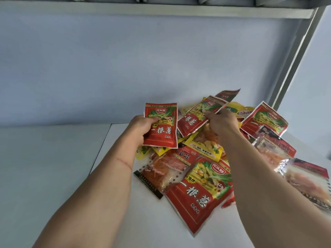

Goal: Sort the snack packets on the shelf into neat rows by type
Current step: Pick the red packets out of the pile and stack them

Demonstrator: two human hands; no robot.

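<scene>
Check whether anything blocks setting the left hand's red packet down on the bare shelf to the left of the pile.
Nothing visible does. The left hand holds the red packet above the pile's left edge, and the white shelf beside it lies bare.

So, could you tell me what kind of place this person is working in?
Probably a storeroom or shop shelving bay. A white shelf holds a loose pile of snack packets, another metal shelf runs overhead on a grey upright post, and both hands hold matching red packets.
</scene>
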